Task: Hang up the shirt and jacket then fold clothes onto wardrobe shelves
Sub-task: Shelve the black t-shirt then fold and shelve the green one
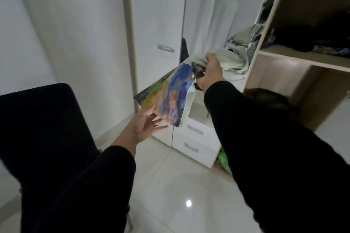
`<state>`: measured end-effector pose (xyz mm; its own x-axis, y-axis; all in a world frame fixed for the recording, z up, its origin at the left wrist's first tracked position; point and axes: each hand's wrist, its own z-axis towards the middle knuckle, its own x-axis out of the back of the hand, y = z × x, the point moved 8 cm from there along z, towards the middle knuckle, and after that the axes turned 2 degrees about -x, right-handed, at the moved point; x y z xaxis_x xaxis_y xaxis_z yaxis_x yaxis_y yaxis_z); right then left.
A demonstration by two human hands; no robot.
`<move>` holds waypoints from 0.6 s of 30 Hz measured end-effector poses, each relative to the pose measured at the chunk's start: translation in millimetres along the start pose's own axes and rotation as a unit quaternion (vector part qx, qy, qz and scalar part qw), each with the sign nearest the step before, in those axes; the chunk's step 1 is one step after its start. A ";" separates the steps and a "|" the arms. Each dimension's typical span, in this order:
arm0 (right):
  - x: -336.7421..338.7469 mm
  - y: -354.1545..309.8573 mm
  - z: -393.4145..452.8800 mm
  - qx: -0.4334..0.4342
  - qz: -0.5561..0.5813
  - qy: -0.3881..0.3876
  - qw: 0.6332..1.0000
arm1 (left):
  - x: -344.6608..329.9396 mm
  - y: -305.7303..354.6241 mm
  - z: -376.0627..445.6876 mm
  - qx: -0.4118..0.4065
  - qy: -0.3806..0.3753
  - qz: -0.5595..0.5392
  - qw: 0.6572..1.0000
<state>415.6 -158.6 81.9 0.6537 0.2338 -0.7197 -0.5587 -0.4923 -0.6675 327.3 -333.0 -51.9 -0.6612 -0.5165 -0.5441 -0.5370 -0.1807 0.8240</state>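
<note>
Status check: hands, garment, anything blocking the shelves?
Right hand grips pale green printed shirt. Left hand open beneath its lower edge. Dark clothes already on the wardrobe shelf.

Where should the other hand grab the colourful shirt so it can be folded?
Probably the bottom hem of the colourful shirt, coming up from below. The right hand already grips the bunched top, so the printed part hangs down loose. The left hand is open just under that dangling edge; pinching a lower corner there would likely stretch the cloth flat for folding.
</note>
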 end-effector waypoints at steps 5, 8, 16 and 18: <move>97.7 -86.5 41.3 0.029 -0.005 0.062 0.998 | -90.2 -42.7 81.2 0.020 -0.056 0.015 0.998; 166.0 -112.8 64.4 0.036 -0.026 0.125 0.991 | -125.5 -74.4 122.8 0.062 -0.041 0.019 0.997; 293.0 -162.9 113.5 0.056 -0.020 0.268 0.962 | -213.9 -137.9 217.8 0.112 -0.081 0.035 0.990; 310.7 -172.9 128.6 0.061 -0.009 0.282 0.957 | -228.7 -148.7 240.4 0.132 -0.096 0.057 0.985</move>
<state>649.6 107.0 -50.9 0.8165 -0.2654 -0.5127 -0.5773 -0.3823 -0.7215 432.4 13.3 -88.0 -0.7981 -0.3488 -0.4913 -0.5547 0.1067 0.8252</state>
